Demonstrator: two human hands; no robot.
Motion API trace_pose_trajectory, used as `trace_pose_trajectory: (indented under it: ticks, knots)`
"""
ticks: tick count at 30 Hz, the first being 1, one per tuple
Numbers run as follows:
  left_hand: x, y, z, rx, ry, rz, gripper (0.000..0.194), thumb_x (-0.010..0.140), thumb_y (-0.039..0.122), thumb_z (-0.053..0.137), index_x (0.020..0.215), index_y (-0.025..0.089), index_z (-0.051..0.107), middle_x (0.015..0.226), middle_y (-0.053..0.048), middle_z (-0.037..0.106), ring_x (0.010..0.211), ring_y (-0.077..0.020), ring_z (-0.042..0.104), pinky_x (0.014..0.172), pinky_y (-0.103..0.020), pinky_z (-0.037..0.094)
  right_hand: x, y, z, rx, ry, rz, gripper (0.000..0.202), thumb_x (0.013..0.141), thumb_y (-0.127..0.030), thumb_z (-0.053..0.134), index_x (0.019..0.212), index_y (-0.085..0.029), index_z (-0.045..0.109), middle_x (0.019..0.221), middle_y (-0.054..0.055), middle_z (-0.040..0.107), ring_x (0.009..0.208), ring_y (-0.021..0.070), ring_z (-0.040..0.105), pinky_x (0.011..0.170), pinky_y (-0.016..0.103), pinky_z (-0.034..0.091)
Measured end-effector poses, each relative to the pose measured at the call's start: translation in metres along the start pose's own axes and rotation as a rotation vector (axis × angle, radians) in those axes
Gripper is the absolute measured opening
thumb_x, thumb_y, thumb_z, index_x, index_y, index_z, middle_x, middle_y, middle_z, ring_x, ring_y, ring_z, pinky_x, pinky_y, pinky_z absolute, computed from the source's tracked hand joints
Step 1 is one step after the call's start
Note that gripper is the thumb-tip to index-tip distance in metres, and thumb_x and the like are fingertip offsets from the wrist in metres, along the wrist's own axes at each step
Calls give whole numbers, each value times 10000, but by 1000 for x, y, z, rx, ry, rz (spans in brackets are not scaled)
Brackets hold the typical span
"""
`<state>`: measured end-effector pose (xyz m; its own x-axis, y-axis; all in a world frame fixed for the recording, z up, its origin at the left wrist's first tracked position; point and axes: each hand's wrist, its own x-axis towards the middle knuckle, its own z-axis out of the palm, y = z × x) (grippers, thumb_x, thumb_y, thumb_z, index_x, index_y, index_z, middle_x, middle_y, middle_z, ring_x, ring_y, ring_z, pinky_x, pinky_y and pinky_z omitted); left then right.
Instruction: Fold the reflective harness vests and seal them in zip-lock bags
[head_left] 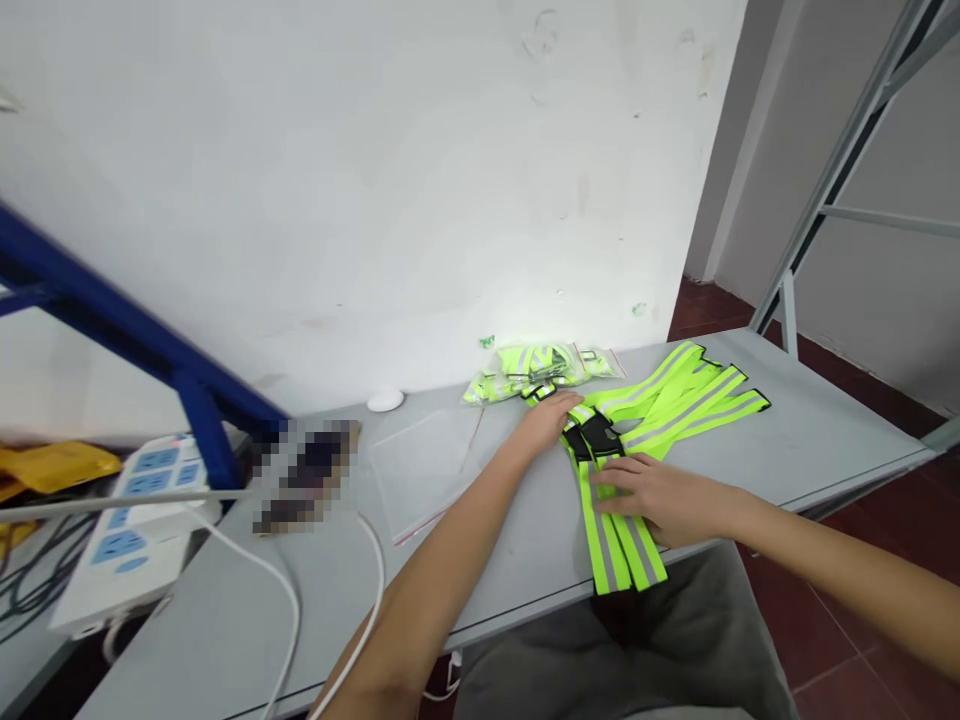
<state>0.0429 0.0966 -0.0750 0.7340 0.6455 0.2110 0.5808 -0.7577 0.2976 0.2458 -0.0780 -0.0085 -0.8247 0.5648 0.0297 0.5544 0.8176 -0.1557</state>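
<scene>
Two hands (553, 422), one strap harness (604, 436), one flat bag (420, 470) — and one white disc (385, 401).

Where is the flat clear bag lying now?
In the head view, the clear bag lies left of center on the grey table, just left of the left forearm.

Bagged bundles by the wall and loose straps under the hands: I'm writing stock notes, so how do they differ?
The bagged bundles are in clear plastic; the loose straps lie unwrapped.
The bagged bundles are packed compactly; the loose straps fan out over the table.
The left hand and right hand rest on the loose straps, while the bagged bundles lie beyond.
Both are yellow-green with pale stripes.
</scene>
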Motion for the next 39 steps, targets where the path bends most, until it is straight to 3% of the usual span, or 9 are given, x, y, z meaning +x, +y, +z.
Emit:
trace_pose_trajectory:
  ticks: [3, 8, 13, 20, 23, 26, 28, 32, 39]
  knots:
    - [0, 5, 1, 21, -6, 4, 558, 831, 15, 333, 1341, 168, 501, 1428, -75, 495, 1308, -174, 460, 1100, -338, 371, 1, -2, -1, 139, 9, -13, 470, 734, -238, 686, 1198, -201, 617, 1333, 120, 540, 1275, 302, 402, 1002, 426, 297]
    - [-4, 8, -1, 69, -58, 10, 564, 858, 11, 350, 1368, 225, 460, 1470, -77, 443, 1355, -191, 405, 1088, -362, 376, 14, 5, 14, 452, 250, 58, 75, 854, -239, 590, 854, -206, 657, 965, 61, 700, 944, 212, 594, 882, 382, 347]
    - [-29, 32, -17, 114, -73, 13, 654, 833, -25, 366, 1427, 249, 365, 1568, -102, 241, 1464, -260, 119, 1123, -475, 289, 27, 16, 5, 793, 345, 263, 93, 841, -228, 562, 823, -193, 647, 839, 45, 695, 777, 185, 623, 802, 348, 427]
    - [-60, 77, -37, -140, -134, 96, 465, 886, 206, 457, 1349, 247, 452, 1452, -75, 454, 1415, -293, 278, 1140, -565, 197, 54, 51, -13, 1148, 373, 560, 296, 743, -235, 650, 1035, -198, 616, 908, 38, 689, 835, 216, 642, 740, 340, 504]
    - [-64, 78, -36, -250, -92, 57, 483, 871, 278, 526, 1348, 259, 452, 1444, -72, 465, 1410, -298, 286, 1155, -582, 111, 61, 62, -5, 1145, 326, 661, 428, 723, -236, 678, 1134, -220, 560, 956, 42, 697, 860, 229, 649, 748, 359, 511]
    - [-66, 73, -31, -384, 6, 6, 310, 903, 342, 504, 1201, 271, 552, 1338, -73, 561, 1324, -276, 423, 1159, -575, 98, 64, 64, 1, 1098, 301, 653, 507, 732, -246, 676, 1202, -227, 486, 972, 38, 685, 875, 233, 643, 774, 374, 500]
    - [-66, 70, -27, -469, 186, -59, 281, 863, 401, 573, 1093, 242, 554, 1248, -98, 590, 1223, -267, 509, 1125, -558, 227, 64, 62, 3, 1068, 301, 603, 539, 731, -255, 684, 1220, -222, 458, 1014, 45, 664, 903, 232, 631, 807, 377, 486]
    - [-62, 69, -20, -422, 614, -80, 540, 736, 467, 720, 1129, 206, 458, 1179, -140, 519, 1146, -270, 517, 925, -454, 463, 63, 59, 8, 951, 302, 553, 527, 733, -174, 650, 1223, -221, 462, 1104, 61, 615, 975, 234, 593, 827, 352, 456]
    - [-59, 85, -26, -142, 506, 143, 191, 831, 290, 650, 983, 219, 559, 915, -20, 690, 887, -181, 604, 963, -421, 391, 67, 50, 8, 739, 217, 614, 677, 646, 50, 425, 1261, -226, 489, 980, 36, 617, 859, 193, 575, 692, 277, 411]
